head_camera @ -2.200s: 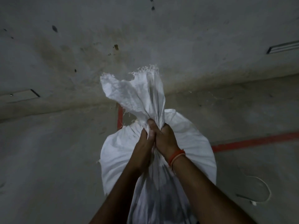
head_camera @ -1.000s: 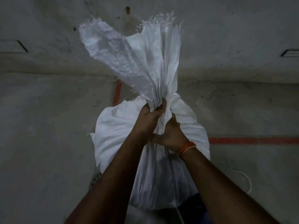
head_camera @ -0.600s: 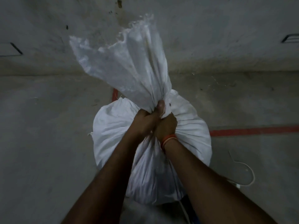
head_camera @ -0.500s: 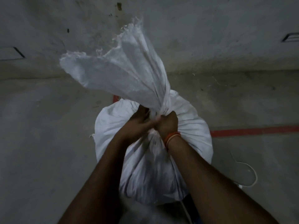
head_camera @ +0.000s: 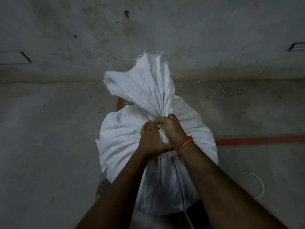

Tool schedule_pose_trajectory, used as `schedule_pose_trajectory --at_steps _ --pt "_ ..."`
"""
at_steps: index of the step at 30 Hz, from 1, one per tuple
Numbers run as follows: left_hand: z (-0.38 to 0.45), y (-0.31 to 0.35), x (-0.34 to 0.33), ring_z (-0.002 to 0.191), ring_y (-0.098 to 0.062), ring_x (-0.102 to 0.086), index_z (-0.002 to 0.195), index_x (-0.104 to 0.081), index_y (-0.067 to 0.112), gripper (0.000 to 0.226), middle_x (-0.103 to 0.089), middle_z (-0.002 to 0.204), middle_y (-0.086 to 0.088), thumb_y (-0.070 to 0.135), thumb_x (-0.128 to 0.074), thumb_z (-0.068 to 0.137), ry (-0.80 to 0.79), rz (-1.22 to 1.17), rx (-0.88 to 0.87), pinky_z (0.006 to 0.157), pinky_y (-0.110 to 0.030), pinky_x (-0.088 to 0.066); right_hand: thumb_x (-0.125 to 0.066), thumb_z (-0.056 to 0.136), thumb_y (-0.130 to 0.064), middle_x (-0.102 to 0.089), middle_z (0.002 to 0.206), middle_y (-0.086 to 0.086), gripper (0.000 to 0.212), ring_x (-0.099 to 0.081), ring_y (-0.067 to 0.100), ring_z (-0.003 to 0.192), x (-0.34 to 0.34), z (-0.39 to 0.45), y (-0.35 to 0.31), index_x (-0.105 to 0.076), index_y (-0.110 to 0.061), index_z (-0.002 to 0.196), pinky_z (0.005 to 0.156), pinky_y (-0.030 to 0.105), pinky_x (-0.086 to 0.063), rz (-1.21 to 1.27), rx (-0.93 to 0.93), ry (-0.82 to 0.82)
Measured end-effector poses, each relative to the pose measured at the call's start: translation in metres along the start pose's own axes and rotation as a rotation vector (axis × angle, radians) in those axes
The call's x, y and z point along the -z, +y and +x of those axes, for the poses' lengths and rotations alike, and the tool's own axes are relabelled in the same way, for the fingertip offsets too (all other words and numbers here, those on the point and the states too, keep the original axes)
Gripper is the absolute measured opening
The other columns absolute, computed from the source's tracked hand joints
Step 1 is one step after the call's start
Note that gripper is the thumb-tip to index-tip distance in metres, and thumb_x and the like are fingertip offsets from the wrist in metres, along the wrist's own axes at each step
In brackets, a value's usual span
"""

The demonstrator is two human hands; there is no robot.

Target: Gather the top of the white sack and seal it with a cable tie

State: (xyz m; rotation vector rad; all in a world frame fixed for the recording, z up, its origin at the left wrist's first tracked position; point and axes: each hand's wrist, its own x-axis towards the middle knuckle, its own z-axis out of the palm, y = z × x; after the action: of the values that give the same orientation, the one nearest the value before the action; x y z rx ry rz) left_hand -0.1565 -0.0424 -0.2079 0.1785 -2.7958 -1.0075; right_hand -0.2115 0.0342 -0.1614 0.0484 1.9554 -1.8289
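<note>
Dead centre of the view, both hands are locked on the neck of the white sack (head_camera: 128, 142): the left hand (head_camera: 151, 139) curls round the bunched fabric from the nine o'clock side, and the right hand (head_camera: 173, 129) clamps it from three o'clock, thumbs nearly meeting over the twist. An orange wristband (head_camera: 184, 144) sits on the right wrist. Above the grip, toward twelve o'clock, the gathered top (head_camera: 145, 86) fans out loose and frayed at its edge. Below the grip the full body of the sack bulges round, standing on the concrete floor (head_camera: 49, 146). Whether a tie is already on the neck, I can't tell. Out at three o'clock a red line (head_camera: 264, 140) runs across the floor, and another short red stripe (head_camera: 120, 103) peeks out at eleven o'clock behind the sack. Down at four o'clock a thin white cord (head_camera: 257, 184) lies looped on the floor, well apart from the sack. At seven o'clock a perforated grey object (head_camera: 102, 187) shows beside the left forearm.
</note>
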Motion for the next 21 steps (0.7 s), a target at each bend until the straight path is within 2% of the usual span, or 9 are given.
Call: schedule_pose_trajectory --at_steps 2,4,7,9,12,15,17,19,21 --pt "-0.001 0.001 -0.011 0.1 -0.029 -0.069 0.104 -0.071 0.003 0.068 -0.072 0.097 -0.012 0.06 -0.051 0.071 0.173 -0.031 0.047 0.094 -0.047 -0.051 -0.072 0.063 -0.026 -0.069 0.109 0.011 0.054 -0.065 0.03 0.111 -0.002 0.003 0.002 -0.067 0.002 0.108 0.103 0.043 -0.05 0.01 0.043 -0.022" --pt "-0.002 0.006 -0.017 0.09 -0.028 -0.07 0.097 -0.069 0.001 0.057 -0.07 0.088 -0.012 0.05 -0.051 0.073 0.303 -0.097 0.091 0.083 -0.033 -0.047 -0.076 0.056 -0.038 -0.071 0.117 0.011 0.072 -0.066 0.027 0.112 0.0 0.007 0.006 -0.066 -0.008 0.12 0.106 0.044 -0.049 0.002 0.041 -0.068" --pt "-0.002 0.011 -0.024 0.086 -0.026 -0.07 0.097 -0.067 0.003 0.04 -0.071 0.085 -0.009 0.035 -0.058 0.075 0.433 -0.16 0.133 0.079 -0.023 -0.038 -0.076 0.054 -0.043 -0.07 0.122 0.007 0.08 -0.066 0.025 0.115 0.007 0.009 0.011 -0.063 -0.013 0.126 0.107 0.046 -0.048 -0.044 0.084 -0.131" --pt "0.0 0.011 -0.026 0.088 -0.027 -0.07 0.099 -0.068 0.003 0.036 -0.071 0.088 -0.011 0.028 -0.065 0.074 0.461 -0.184 0.159 0.079 -0.023 -0.039 -0.077 0.056 -0.036 -0.07 0.122 0.007 0.076 -0.066 0.024 0.115 0.01 0.005 0.006 -0.063 -0.012 0.127 0.107 0.046 -0.048 -0.064 0.121 -0.147" --pt "0.004 0.005 -0.026 0.097 -0.022 -0.07 0.105 -0.069 0.005 0.042 -0.073 0.097 -0.006 0.034 -0.063 0.075 0.422 -0.357 0.231 0.084 -0.031 -0.051 -0.076 0.058 -0.027 -0.072 0.117 0.009 0.071 -0.068 0.022 0.109 0.017 0.001 -0.001 -0.062 -0.007 0.124 0.101 0.038 -0.053 -0.113 0.169 -0.208" --pt "0.007 -0.004 -0.031 0.092 -0.015 -0.068 0.093 -0.069 0.004 0.049 -0.07 0.092 0.001 0.046 -0.048 0.077 0.362 -0.509 0.268 0.085 -0.036 -0.056 -0.071 0.058 -0.041 -0.072 0.107 0.011 0.07 -0.07 0.019 0.098 0.026 -0.003 -0.011 -0.063 -0.002 0.116 0.087 0.035 -0.059 -0.424 0.289 -0.288" --pt "0.007 -0.012 -0.038 0.082 -0.017 -0.067 0.081 -0.066 0.013 0.036 -0.068 0.082 0.001 0.045 -0.05 0.079 0.321 -0.584 0.287 0.078 -0.035 -0.056 -0.068 0.065 -0.036 -0.073 0.104 0.008 0.054 -0.071 0.017 0.097 0.034 -0.006 -0.014 -0.066 -0.005 0.11 0.086 0.039 -0.06 -0.594 0.361 -0.316" --pt "0.009 -0.015 -0.039 0.084 -0.021 -0.07 0.079 -0.067 0.014 0.025 -0.071 0.082 -0.003 0.037 -0.058 0.084 0.312 -0.573 0.321 0.081 -0.046 -0.059 -0.068 0.071 -0.02 -0.072 0.098 0.006 0.032 -0.069 0.016 0.089 0.041 -0.009 -0.011 -0.067 -0.005 0.099 0.081 0.042 -0.06 -0.635 0.467 -0.193" --pt "0.013 -0.007 -0.032 0.105 -0.02 -0.072 0.101 -0.073 0.011 0.032 -0.076 0.105 -0.005 0.035 -0.07 0.082 0.337 -0.668 0.324 0.095 -0.046 -0.057 -0.067 0.076 -0.012 -0.063 0.108 0.001 0.029 -0.062 0.013 0.095 0.051 -0.016 -0.006 -0.066 -0.008 0.105 0.088 0.034 -0.055 -0.677 0.524 -0.001"
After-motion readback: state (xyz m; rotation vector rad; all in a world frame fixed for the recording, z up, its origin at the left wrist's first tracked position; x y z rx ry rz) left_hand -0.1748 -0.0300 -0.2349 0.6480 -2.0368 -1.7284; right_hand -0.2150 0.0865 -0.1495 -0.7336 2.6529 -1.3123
